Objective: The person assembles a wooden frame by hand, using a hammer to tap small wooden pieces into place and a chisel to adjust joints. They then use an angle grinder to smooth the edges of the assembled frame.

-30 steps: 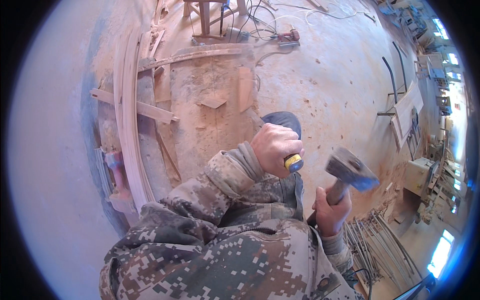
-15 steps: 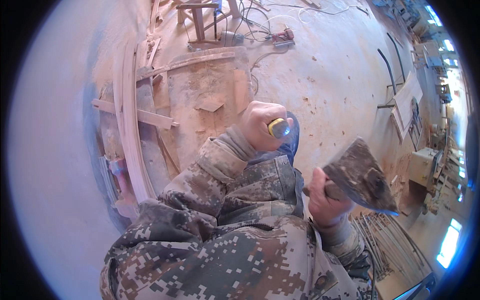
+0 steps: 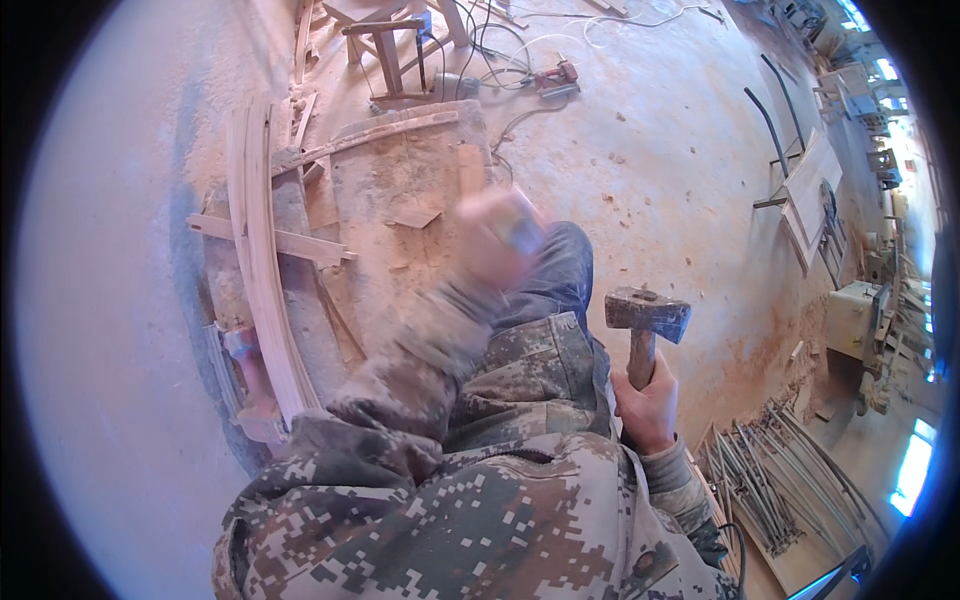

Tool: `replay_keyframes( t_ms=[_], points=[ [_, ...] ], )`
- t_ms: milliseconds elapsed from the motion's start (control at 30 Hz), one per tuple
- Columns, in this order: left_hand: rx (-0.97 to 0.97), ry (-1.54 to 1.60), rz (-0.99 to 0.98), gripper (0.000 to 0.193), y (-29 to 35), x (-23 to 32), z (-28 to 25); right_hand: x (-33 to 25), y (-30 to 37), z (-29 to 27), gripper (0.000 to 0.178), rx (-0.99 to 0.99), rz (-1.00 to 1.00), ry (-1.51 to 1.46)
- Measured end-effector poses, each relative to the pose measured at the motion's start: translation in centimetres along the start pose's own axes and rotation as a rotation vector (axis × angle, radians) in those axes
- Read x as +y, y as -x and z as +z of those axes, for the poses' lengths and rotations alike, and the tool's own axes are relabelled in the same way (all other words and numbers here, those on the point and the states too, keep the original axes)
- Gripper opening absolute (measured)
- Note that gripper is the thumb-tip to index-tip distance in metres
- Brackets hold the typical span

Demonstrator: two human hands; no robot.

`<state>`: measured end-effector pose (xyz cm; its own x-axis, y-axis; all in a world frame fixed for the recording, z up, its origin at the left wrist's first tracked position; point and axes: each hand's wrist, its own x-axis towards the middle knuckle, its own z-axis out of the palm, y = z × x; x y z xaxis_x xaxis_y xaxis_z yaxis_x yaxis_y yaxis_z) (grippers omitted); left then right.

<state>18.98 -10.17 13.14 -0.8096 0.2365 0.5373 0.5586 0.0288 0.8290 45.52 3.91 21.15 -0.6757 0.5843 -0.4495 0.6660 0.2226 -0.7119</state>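
My right hand is wrapped round the wooden handle of a hatchet. Its dark, worn steel head points up above the fist, to the right of my knee. My left hand is a closed fist, smeared by motion, above my left thigh. A yellow-handled tool sticks out of that fist, seen end-on and blurred; its working end is hidden. Under the left hand lies a dusty board on the floor, with a small flat wood scrap on it.
Long wood strips lie at left, crossed by a short slat. A wooden stool, cables and a red power tool are ahead. A crate of metal rods stands at lower right, near a pale box.
My right hand has turned the hatchet from its broad side to a more edge-on, upright pose and drawn it left. My left fist has shifted slightly left, blurring.
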Motion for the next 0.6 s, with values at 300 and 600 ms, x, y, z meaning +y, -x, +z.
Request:
replay_keyframes(
  t_ms=[300, 600],
  points=[
    [0.217, 0.959, -0.7, 0.034, -5.4, -5.5, -13.2, 0.5, 0.6, 0.1, 0.023, 0.016, -0.005, 0.0],
    [0.317, 0.384, -1.266, 0.015, 3.5, -8.8, -14.0, -1.2, -1.3, 1.4, 0.026, -0.11, -0.12, 0.173]
  ],
)
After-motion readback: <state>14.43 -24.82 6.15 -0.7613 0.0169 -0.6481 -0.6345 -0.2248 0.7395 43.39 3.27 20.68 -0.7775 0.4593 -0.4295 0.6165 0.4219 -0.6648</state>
